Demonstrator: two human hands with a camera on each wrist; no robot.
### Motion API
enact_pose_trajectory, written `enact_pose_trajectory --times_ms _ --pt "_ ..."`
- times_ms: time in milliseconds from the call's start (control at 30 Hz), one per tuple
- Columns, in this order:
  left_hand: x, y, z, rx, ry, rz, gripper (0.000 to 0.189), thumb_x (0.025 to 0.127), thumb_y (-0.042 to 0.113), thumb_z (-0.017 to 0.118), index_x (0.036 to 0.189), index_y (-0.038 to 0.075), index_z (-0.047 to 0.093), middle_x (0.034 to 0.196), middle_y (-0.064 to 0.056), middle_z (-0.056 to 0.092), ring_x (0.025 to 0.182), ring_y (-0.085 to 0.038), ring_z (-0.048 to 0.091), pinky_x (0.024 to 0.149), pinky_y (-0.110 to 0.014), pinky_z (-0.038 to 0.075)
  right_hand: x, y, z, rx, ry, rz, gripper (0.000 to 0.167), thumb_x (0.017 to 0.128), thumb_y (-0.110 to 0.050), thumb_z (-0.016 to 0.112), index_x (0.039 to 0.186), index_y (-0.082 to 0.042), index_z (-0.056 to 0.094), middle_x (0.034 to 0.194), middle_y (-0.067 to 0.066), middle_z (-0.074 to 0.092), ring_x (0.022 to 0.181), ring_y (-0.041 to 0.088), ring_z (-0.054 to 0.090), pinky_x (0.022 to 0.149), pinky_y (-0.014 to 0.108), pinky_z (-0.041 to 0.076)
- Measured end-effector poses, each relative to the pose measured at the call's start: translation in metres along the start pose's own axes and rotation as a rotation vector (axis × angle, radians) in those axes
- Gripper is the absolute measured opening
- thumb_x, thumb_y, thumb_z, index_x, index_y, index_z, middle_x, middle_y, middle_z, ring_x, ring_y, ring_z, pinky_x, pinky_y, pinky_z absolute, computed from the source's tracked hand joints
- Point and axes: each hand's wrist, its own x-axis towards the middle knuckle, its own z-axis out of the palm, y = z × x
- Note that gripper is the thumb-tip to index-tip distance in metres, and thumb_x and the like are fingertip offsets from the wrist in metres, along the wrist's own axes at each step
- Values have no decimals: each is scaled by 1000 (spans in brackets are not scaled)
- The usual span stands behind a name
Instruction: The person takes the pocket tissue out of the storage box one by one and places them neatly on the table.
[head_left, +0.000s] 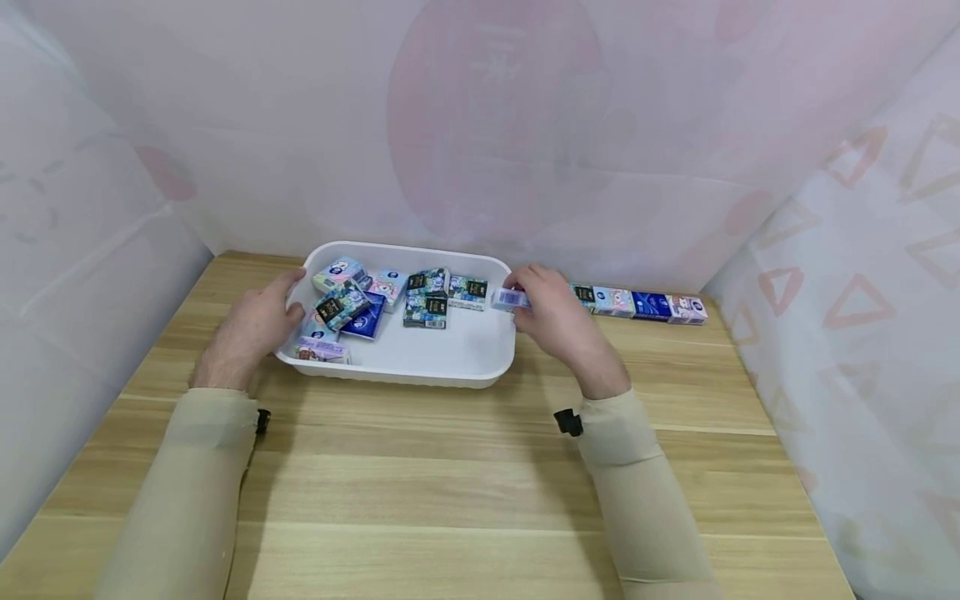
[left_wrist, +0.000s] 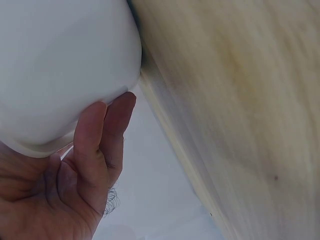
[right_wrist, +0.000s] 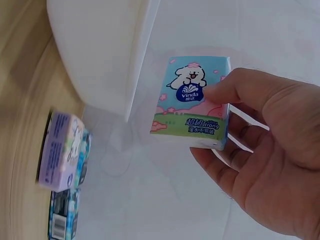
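A white plastic tray (head_left: 412,354) holds several small tissue packs in blue, dark floral and pastel wrappers. At its left end my left hand (head_left: 258,321) grips the rim; in the left wrist view the fingers (left_wrist: 90,130) press against the tray's outer wall. Over the tray's right rim, my right hand (head_left: 558,317) pinches a tissue pack (right_wrist: 192,97) between thumb and fingers. That pack has a blue, pink and green front with a white cartoon dog. A dark floral tissue pack (head_left: 468,288) lies in the tray just left of it.
On the wooden table (head_left: 420,483), a row of tissue packs (head_left: 649,305) runs to the right from behind my right hand, which covers its left end. A lilac pack (right_wrist: 60,152) stands out in the right wrist view. A pale printed curtain (head_left: 315,150) rises behind the table.
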Motion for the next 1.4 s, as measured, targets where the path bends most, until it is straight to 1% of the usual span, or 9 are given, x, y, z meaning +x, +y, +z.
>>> enact_pose_trajectory --times_ms 167,300,433,633,833,1100,1167,1400 --pt "-1 1 0 3 7 7 71 124 21 50 188 12 21 149 -51 60 116 -60 76 80 -58 70 -3 15 -5 -2 31 28 40 99 10 75 138 2 74 138 21 74 128 43 69 114 56 62" --pt "-1 1 0 8 13 10 70 124 20 50 188 11 22 147 -50 62 110 -56 78 79 -58 70 -5 29 -8 0 43 44 41 98 12 71 138 5 72 139 23 73 130 46 67 116 59 60" --pt "-1 0 0 8 9 7 71 124 20 50 188 12 21 148 -49 63 108 -54 78 79 -57 70 -6 45 -9 15 37 87 42 98 13 70 139 5 71 142 24 71 135 48 64 121 62 58" --pt "0 1 -1 5 6 15 71 123 19 50 188 10 22 141 -51 65 103 -53 78 71 -50 68 -7 68 -10 22 25 139 40 98 12 73 137 5 69 144 26 69 138 50 61 125 65 55" --pt "-1 1 -1 -4 1 13 72 123 20 50 188 11 20 143 -50 64 103 -53 78 68 -46 67 -9 83 -13 21 -3 166 38 100 11 72 137 5 68 141 27 68 134 47 62 124 64 54" --pt "-3 2 -1 -14 -12 -4 73 124 21 50 189 14 18 144 -49 64 97 -47 78 65 -40 64 -11 105 -6 7 -25 205 33 103 6 78 134 7 68 136 27 68 129 44 63 119 62 57" --pt "-3 2 -1 -13 -11 -6 73 124 21 50 189 14 18 146 -49 63 98 -47 78 65 -40 65 -12 110 -5 9 -28 216 33 103 5 79 134 7 68 136 27 68 129 44 63 119 62 57" --pt "-4 2 -1 -21 -23 -19 74 124 21 49 190 16 15 157 -50 56 110 -54 78 67 -41 66 -12 118 -1 7 -51 249 31 105 5 80 134 6 69 137 27 68 130 44 65 120 61 58"
